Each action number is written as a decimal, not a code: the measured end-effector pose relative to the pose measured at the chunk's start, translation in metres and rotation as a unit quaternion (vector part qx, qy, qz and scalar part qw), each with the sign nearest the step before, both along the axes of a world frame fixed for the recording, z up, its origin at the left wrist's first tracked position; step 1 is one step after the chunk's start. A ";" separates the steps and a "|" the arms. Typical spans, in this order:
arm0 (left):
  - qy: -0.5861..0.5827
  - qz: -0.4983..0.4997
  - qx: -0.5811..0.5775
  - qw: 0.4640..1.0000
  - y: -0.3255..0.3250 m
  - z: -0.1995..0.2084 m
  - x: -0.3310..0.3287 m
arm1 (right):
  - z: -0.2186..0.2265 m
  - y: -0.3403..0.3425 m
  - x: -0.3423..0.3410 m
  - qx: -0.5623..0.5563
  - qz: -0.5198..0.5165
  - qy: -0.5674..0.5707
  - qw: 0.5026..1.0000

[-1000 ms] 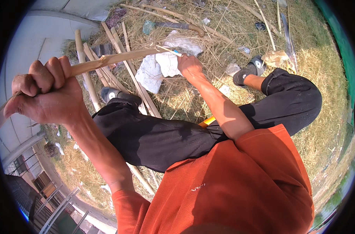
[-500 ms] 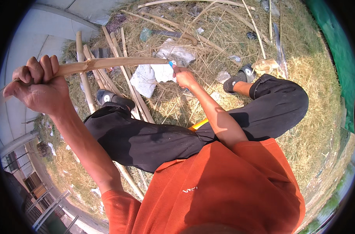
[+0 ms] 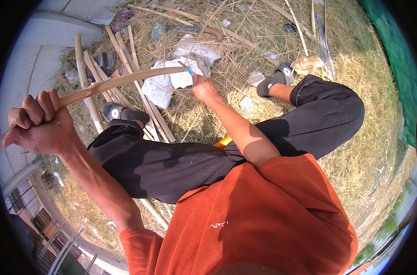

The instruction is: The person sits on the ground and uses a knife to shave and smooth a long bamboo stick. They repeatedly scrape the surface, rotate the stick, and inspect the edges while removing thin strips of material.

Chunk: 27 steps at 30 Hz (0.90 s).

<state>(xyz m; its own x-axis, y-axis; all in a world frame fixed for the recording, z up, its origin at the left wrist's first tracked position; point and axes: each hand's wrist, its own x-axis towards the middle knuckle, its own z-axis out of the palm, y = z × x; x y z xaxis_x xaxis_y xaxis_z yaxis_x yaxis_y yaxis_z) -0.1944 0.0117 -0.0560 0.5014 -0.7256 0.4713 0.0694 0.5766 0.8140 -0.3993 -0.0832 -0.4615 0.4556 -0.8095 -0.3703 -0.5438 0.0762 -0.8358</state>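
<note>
My left hand (image 3: 42, 120) is raised at the left, its fingers wrapped round a long pale split-wood strip, bamboo by its look (image 3: 121, 81). The strip bows slightly and slants up to the right. Its far end meets my right hand (image 3: 204, 87), which is closed in front of me over the white stone blocks. A small blue piece (image 3: 190, 72) shows at those fingers, with a thin grey edge by the strip's tip. It looks like part of a small tool, but the grip hides most of it.
Poles and split strips (image 3: 160, 120) lie beside my left sandal (image 3: 125, 113). White blocks (image 3: 157, 87) sit on the dry grass between my feet. Farther off lie a curved brown-ended stick (image 3: 213, 33) and a long grey blade-like piece (image 3: 325, 46). Green sheeting (image 3: 396, 59) stands at the right.
My left hand has come down and nearer to me, so the strip slants more steeply. My right hand stays closed at its far end. The whole view has shifted slightly.
</note>
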 end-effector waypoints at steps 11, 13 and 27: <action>0.000 0.067 -0.001 0.998 0.014 0.001 0.014 | 0.075 0.006 0.004 -0.106 0.047 0.080 0.990; 0.009 0.050 -0.003 0.999 0.016 0.000 0.017 | 0.072 0.013 0.004 -0.118 0.066 0.122 0.983; 0.006 0.095 0.008 0.995 0.013 -0.005 0.028 | 0.040 -0.008 -0.003 -0.027 -0.004 -0.054 0.998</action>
